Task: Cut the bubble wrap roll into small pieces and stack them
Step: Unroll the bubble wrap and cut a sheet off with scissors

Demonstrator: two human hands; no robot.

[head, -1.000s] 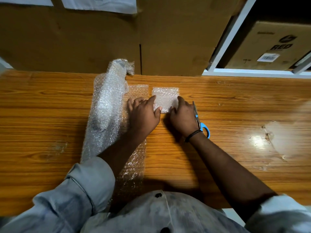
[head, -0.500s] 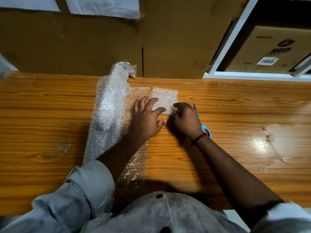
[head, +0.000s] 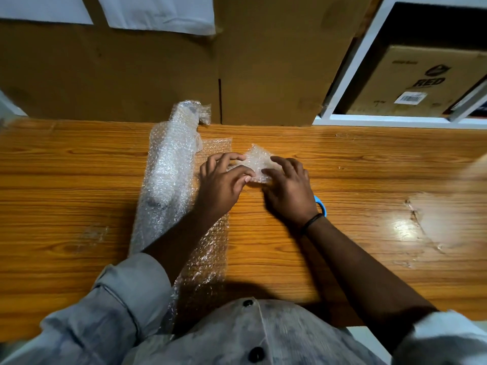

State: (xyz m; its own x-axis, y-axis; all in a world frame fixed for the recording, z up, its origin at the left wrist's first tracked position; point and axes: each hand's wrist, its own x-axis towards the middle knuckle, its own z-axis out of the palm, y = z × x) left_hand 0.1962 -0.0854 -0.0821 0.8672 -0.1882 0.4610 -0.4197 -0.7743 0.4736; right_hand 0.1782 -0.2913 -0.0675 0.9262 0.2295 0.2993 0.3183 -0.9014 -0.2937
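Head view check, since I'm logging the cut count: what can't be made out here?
- Scissors: head view, only a blue handle loop shows past the right hand.
- Cut bubble wrap piece: both hands cover its lower part; layer count unreadable.
- Left hand: hides the sheet edge beneath.

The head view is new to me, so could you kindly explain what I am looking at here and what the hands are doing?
There is no machine here: a camera worn on a person's head looks forward and down at their own two bare hands. The wooden table carries a bubble wrap roll, partly unrolled into a flat sheet toward the person. The left hand and the right hand together pinch a small cut piece of bubble wrap, tilted off square just right of the roll. A blue scissor handle peeks out behind the right wrist; the blades are hidden. Cardboard boxes stand behind the table.
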